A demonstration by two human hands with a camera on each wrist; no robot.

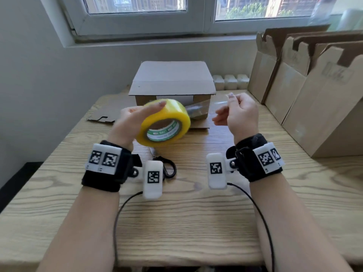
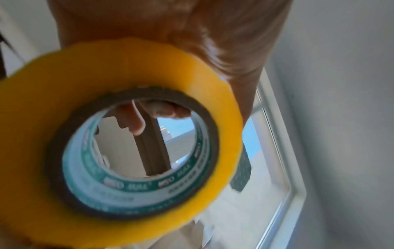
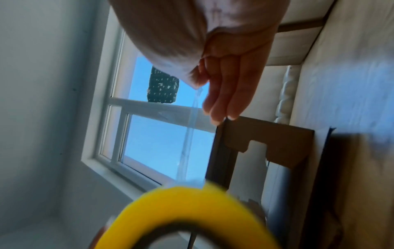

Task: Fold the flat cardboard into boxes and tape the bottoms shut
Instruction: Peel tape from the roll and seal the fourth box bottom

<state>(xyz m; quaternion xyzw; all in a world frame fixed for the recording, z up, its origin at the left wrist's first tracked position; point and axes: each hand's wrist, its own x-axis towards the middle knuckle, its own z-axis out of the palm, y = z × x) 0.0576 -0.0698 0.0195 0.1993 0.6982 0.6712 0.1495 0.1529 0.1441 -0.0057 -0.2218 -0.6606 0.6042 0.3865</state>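
My left hand (image 1: 135, 118) holds a yellow roll of tape (image 1: 164, 122) above the table, fingers laid over its outer rim; in the left wrist view the tape roll (image 2: 119, 134) fills the frame and a fingertip shows through its core. My right hand (image 1: 238, 112) pinches the free end of the clear tape strip (image 1: 204, 107) between thumb and forefinger, stretched out to the right of the roll; the strip (image 3: 189, 131) runs down from the pinch to the tape roll (image 3: 192, 202). A folded cardboard box (image 1: 170, 83) stands behind the roll with its closed flaps up.
Black-handled scissors (image 1: 167, 165) lie on the wooden table (image 1: 186, 222) under my left wrist. A flat cardboard sheet (image 1: 104, 114) lies at the left of the box. Several flattened cartons (image 1: 306, 89) lean at the right. White containers (image 1: 229, 81) stand by the wall.
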